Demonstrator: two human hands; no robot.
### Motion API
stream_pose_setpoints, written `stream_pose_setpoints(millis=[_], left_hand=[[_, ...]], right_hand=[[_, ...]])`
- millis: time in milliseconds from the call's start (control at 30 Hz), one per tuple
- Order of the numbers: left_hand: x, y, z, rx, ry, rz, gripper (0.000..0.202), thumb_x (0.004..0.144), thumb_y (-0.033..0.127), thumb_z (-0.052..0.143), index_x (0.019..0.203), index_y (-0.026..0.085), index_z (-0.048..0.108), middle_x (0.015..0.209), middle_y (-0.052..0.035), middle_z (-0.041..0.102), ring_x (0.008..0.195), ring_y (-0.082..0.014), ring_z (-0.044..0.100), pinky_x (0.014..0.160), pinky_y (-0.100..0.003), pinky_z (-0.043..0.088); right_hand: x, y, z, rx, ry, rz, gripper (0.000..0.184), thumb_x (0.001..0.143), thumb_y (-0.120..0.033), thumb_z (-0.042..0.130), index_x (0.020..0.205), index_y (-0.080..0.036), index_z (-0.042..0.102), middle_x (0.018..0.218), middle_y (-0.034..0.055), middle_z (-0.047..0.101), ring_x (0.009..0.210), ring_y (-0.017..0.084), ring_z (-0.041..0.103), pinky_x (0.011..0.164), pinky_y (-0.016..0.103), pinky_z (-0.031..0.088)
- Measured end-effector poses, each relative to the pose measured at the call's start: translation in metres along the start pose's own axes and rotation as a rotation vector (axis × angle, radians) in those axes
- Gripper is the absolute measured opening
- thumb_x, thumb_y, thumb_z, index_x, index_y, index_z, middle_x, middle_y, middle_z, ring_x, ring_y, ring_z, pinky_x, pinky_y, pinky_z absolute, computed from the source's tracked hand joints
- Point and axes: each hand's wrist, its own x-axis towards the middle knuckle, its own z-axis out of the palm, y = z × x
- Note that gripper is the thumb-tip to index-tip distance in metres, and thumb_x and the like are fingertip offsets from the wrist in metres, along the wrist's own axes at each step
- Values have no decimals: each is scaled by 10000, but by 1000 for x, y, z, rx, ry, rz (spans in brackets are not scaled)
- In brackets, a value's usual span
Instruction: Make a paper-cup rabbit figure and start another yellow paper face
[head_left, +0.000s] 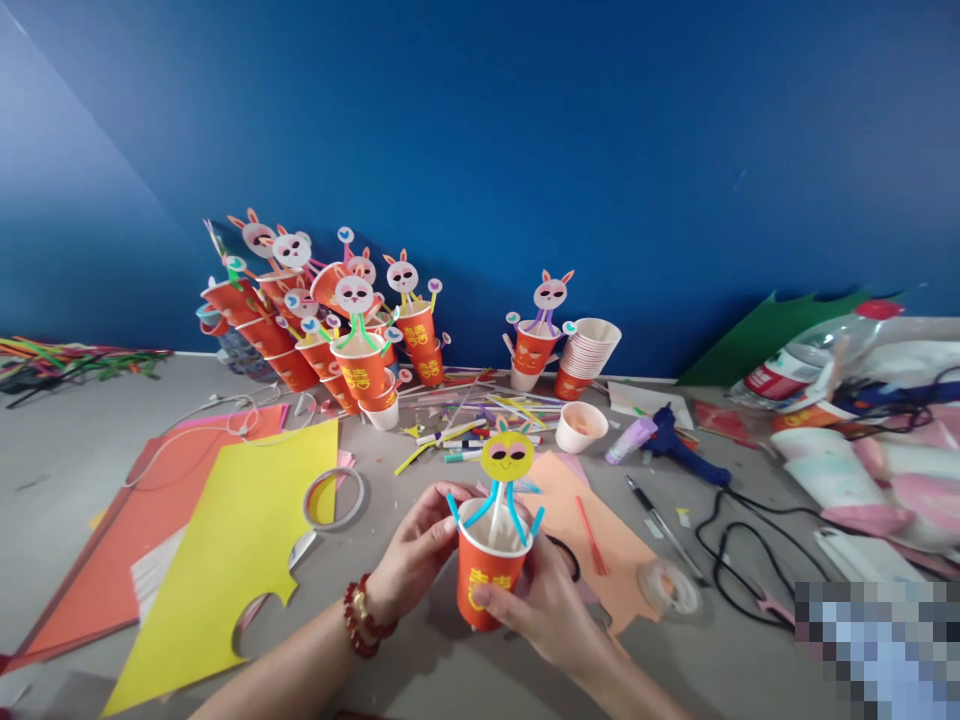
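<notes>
An orange paper cup with a yellow print stands upright, gripped between the left hand and the right hand. A round yellow smiling face rises from its mouth, and light-blue pipe cleaners bend over the rim.

Grey table, strewn with craft stuff. Just left of the left hand: tape ring, yellow sheet overlapping an orange sheet. Under the right hand: peach sheet. Just right of it: clear tape roll, pen, black cable. Beyond both hands: markers, white cup, blue glue gun, cluster of bunny cups.
</notes>
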Motion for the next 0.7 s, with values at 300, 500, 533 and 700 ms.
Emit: stream_pose_setpoints(millis=[300, 500, 533, 700], left_hand=[[-3, -13, -7, -98, 3, -161, 363, 911, 384, 679, 1222, 198, 697, 1378, -107, 644, 1318, -312, 546, 1135, -431, 369], [-1, -18, -2, -197, -98, -211, 384, 949, 446, 604, 1170, 160, 734, 1292, -121, 705, 1273, -331, 591, 1123, -457, 387], [-1, -18, -2, -206, -101, -219, 392, 947, 457, 602, 1167, 161, 736, 1255, -117, 725, 1247, -325, 612, 1117, -453, 394], [-3, -22, -1, -225, -53, -271, 404, 938, 489, 605, 1136, 170, 754, 1132, -105, 776, 1202, -318, 644, 1128, -449, 377]], right_hand=[[1, -4, -1, -12, -31, -9, 695, 802, -529, 754, 1370, -194, 533, 1232, 149, 683, 1166, 330, 638, 1078, 475, 466], [0, 4, -2, -101, 5, 1, 746, 796, -508, 759, 1418, -195, 488, 1282, 148, 660, 1248, 362, 577, 1060, 480, 475], [0, 5, -3, -123, 9, -4, 745, 797, -506, 758, 1418, -196, 489, 1286, 149, 658, 1261, 371, 566, 1063, 491, 469], [1, 5, -4, -195, 7, -19, 747, 805, -518, 747, 1429, -207, 481, 1306, 153, 643, 1285, 391, 546, 1072, 525, 455]])
